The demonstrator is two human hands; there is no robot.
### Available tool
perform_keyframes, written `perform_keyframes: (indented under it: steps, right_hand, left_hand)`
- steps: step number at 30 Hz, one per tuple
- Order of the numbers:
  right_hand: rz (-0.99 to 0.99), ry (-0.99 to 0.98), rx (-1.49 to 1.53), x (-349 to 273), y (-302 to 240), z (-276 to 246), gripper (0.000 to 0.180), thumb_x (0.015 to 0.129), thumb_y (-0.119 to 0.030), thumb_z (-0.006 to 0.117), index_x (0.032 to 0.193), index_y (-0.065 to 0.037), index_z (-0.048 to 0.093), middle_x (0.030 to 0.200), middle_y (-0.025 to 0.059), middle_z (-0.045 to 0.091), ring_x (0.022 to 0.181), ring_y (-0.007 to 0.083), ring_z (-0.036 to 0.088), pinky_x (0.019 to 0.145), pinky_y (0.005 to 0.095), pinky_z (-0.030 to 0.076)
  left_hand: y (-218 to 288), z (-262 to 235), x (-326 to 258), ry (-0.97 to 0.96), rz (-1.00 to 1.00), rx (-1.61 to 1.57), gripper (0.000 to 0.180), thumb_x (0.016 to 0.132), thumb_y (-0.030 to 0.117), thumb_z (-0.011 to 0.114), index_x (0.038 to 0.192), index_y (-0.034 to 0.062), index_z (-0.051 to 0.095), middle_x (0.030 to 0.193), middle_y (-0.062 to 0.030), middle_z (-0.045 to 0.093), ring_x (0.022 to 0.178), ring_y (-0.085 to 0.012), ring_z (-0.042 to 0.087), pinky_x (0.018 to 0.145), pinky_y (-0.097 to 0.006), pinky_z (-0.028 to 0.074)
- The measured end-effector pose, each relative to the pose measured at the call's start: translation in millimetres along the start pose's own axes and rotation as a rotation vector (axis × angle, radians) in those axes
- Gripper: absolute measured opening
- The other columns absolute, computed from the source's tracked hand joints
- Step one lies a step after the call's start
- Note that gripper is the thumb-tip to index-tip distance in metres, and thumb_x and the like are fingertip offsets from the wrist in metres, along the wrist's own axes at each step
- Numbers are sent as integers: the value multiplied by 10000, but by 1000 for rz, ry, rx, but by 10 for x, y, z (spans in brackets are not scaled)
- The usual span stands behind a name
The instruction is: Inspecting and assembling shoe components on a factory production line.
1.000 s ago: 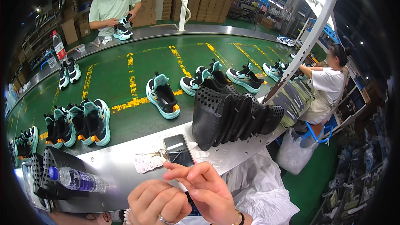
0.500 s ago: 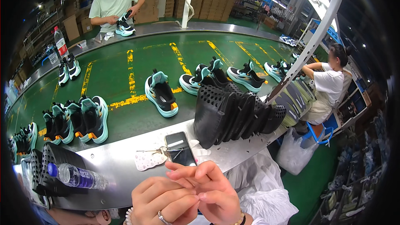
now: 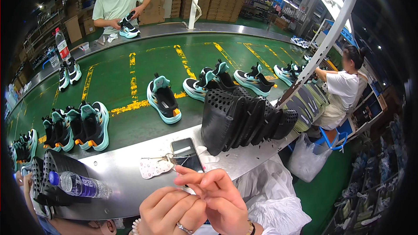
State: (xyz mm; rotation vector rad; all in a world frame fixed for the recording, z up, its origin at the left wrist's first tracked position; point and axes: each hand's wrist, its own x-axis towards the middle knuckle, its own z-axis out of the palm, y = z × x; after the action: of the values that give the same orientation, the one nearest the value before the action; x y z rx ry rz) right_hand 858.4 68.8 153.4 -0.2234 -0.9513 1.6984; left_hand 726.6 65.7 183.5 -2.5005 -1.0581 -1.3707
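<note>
At the desk's near edge, the left hand and right hand press together, fingertips pinched on something too small to tell, just short of a smartphone: likely stiff, slick and fragile, best gripped by its long edges.

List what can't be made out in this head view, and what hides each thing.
- Anything between the hands: the left hand and right hand press together, fingers covering the gap.
- Wrists and forearms: cut off by the lower edge.
- Lower end of the phone: behind the right hand.
- Far shoes at the left: dark, bent by the fisheye rim.
- Stuff on the right: too dim.
</note>
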Motion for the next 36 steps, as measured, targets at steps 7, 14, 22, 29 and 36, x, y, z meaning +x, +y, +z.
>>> perform_keyframes:
  steps: [7,14,22,29,36]
  right_hand:
    - [118,46,257,-4,-126,33,395,749,83,308,1114,-52,374,1310,291,412,1386,355,172,1117,478,107]
    - [124,66,199,-4,-140,-24,396,759,82,306,1126,-54,368,1313,294,407,1385,352,175,1118,469,108]
    - [88,-59,11,29,-147,-101,360,815,81,262,1132,-55,364,1329,286,400,1358,318,239,1119,439,132]
    - [118,-78,76,19,-141,-190,295,866,74,255,1098,-56,381,1342,281,393,1349,300,271,1106,410,188]
    - [62,59,35,106,-75,-167,290,895,-155,543,1134,-64,405,1300,246,439,1355,327,259,1110,466,173]
  left_hand:
    - [14,-23,68,10,-127,-182,227,586,15,687,776,102,596,689,-13,593,615,-198,590,572,-318,478]
    - [6,24,98,-4,-41,-125,197,621,36,694,780,93,593,686,-16,589,617,-197,589,579,-331,484]
    - [21,42,108,-78,75,64,107,704,52,645,771,67,564,675,-20,565,618,-191,585,561,-311,484]
    - [-13,174,96,-54,59,3,126,714,51,649,788,70,549,679,-22,561,610,-197,573,544,-311,483]
    - [37,156,67,184,-356,-509,125,645,-39,622,731,37,572,653,-64,607,612,-194,581,595,-290,459]
